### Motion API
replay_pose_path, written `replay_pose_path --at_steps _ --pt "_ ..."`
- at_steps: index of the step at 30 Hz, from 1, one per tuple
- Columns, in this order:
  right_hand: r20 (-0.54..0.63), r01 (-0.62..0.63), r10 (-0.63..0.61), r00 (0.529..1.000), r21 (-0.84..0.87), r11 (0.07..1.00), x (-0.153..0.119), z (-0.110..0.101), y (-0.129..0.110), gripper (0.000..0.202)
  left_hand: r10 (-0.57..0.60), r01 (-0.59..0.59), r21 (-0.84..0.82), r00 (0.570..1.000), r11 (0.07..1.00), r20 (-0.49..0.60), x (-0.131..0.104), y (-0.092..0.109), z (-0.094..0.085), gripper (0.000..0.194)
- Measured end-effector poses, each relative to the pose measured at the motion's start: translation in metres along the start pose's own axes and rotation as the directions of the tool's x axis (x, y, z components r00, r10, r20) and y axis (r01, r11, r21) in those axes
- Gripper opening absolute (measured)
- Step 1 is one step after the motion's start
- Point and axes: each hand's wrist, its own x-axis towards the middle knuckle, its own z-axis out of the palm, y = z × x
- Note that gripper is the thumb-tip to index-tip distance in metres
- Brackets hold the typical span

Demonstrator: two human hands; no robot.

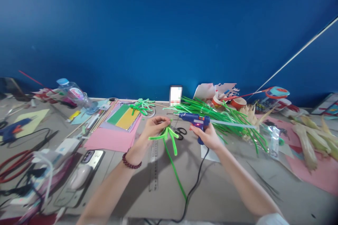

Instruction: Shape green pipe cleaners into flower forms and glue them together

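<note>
My left hand (154, 128) is closed, pinching a bright green pipe-cleaner piece (167, 135) with several splayed branches. From it a thin green stem (174, 170) hangs down toward the table's near side. In my right hand (209, 136) is a blue hot glue gun (194, 119), its nozzle pointing left, slightly above and to the right of the green piece. A long pale glue stick (232, 124) sticks out of the gun's back. Black-handled scissors (181, 133) lie behind the piece, and a clear ruler (153, 167) lies below my left hand.
Green pipe cleaners (211, 110) are heaped at the back right. Fluffy green shapes (142, 106) lie behind coloured sheets (109, 139) on the left. A water bottle (75, 93), a phone (91, 158), and corn husks (307, 140) stand or lie farther out. The gun's black cord (195, 184) crosses the table's front.
</note>
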Motion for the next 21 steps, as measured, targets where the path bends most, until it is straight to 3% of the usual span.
replay_pose_path --at_steps 4,9,13,21 --pt "0.020 -0.018 0.017 1.000 0.016 1.000 -0.0031 -0.0017 -0.0071 0.036 -0.074 0.074 0.062 0.997 0.995 -0.009 0.0020 -0.0043 0.0026 0.030" --pt "0.064 -0.044 0.044 0.997 -0.004 0.999 -0.0060 0.0004 -0.0063 0.037 -0.004 0.005 0.014 0.997 1.000 -0.076 0.0000 0.0002 0.0022 0.025" --pt "0.042 -0.066 0.067 0.997 -0.022 0.998 -0.0026 0.0015 -0.0020 0.037 0.029 -0.029 0.009 0.999 1.000 -0.039 -0.0015 0.0034 -0.0007 0.021" --pt "0.047 0.022 -0.023 0.999 0.029 0.999 -0.0007 -0.0014 -0.0023 0.035 -0.025 0.025 0.018 1.000 1.000 0.003 0.0001 -0.0028 0.0026 0.026"
